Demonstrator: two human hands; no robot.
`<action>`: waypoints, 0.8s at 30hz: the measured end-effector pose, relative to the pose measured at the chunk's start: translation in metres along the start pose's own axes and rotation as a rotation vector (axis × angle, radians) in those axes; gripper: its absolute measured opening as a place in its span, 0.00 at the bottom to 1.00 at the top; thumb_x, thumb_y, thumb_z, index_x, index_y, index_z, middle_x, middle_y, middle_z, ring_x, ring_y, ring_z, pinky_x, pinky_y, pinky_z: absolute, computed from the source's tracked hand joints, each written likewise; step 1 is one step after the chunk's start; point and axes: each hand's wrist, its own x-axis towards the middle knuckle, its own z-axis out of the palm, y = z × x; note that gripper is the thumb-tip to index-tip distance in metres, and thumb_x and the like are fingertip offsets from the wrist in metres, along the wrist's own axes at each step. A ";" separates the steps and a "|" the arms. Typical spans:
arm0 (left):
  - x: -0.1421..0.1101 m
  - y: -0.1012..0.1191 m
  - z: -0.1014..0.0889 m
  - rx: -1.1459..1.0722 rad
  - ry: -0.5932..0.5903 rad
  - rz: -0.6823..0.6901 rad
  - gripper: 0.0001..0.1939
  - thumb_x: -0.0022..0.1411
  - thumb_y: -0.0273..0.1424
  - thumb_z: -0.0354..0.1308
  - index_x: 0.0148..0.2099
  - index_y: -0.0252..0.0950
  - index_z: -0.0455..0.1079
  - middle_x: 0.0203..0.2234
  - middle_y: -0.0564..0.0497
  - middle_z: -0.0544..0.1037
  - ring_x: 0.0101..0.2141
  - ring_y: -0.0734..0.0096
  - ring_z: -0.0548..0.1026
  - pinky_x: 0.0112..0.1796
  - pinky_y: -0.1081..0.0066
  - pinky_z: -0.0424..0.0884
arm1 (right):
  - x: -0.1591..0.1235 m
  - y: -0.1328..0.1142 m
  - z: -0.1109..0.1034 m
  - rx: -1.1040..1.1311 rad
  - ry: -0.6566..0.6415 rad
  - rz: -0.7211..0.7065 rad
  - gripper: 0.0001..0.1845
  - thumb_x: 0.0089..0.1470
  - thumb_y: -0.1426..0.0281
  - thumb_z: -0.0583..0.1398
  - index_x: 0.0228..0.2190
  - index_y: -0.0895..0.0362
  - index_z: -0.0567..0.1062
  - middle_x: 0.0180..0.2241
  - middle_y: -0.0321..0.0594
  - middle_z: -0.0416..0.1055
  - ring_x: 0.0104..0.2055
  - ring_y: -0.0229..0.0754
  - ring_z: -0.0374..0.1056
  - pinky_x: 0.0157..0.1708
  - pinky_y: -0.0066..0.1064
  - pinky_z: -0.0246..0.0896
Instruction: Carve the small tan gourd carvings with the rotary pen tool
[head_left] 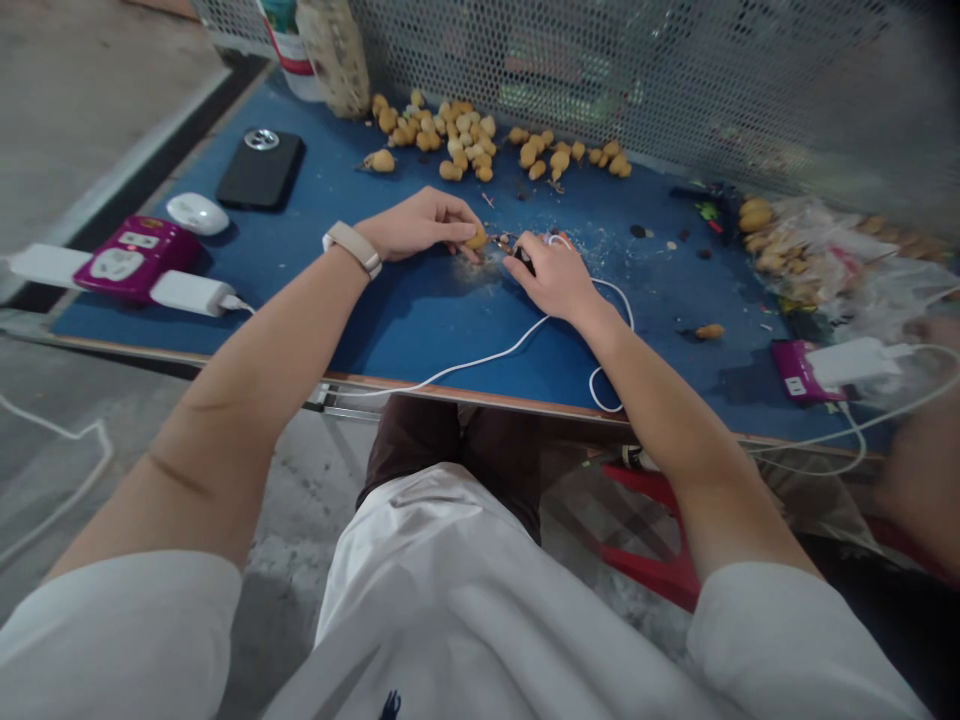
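My left hand (420, 225) pinches a small tan gourd-like piece (477, 239) against the blue tabletop (420, 320). My right hand (551, 272) is closed round a small dark corded tool (523, 258), whose tip meets the piece. Its white cable (487, 358) runs back over the table's near edge. A pale band sits on my left wrist (352, 247). Light dust lies under the piece.
A heap of tan gourds (450, 130) lies by the mesh wall (675, 70). A black phone (260, 168), white mouse-like object (197, 213) and purple power strip (135, 257) sit left. A bag of gourds (802, 250) and another purple strip (799, 372) sit right. Another person's arm (922, 470) shows at right.
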 end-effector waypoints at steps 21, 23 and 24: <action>-0.002 0.003 0.000 -0.008 -0.003 -0.003 0.30 0.74 0.63 0.82 0.54 0.39 0.92 0.42 0.46 0.95 0.51 0.57 0.89 0.59 0.58 0.80 | 0.000 0.002 -0.001 -0.001 -0.017 0.008 0.46 0.86 0.28 0.41 0.64 0.47 0.80 0.48 0.55 0.89 0.55 0.73 0.84 0.57 0.57 0.73; -0.002 0.004 0.000 -0.004 -0.007 -0.011 0.29 0.76 0.60 0.81 0.54 0.39 0.91 0.39 0.47 0.93 0.52 0.56 0.88 0.60 0.59 0.80 | 0.000 0.001 -0.001 0.001 -0.019 0.016 0.46 0.86 0.29 0.40 0.63 0.48 0.80 0.48 0.56 0.89 0.56 0.74 0.84 0.57 0.58 0.74; -0.002 0.004 0.001 -0.005 -0.004 -0.013 0.27 0.77 0.59 0.81 0.54 0.39 0.91 0.38 0.47 0.93 0.52 0.55 0.88 0.61 0.59 0.80 | 0.000 0.001 -0.001 0.001 -0.020 0.019 0.46 0.86 0.29 0.40 0.63 0.48 0.80 0.48 0.56 0.89 0.56 0.74 0.84 0.57 0.58 0.74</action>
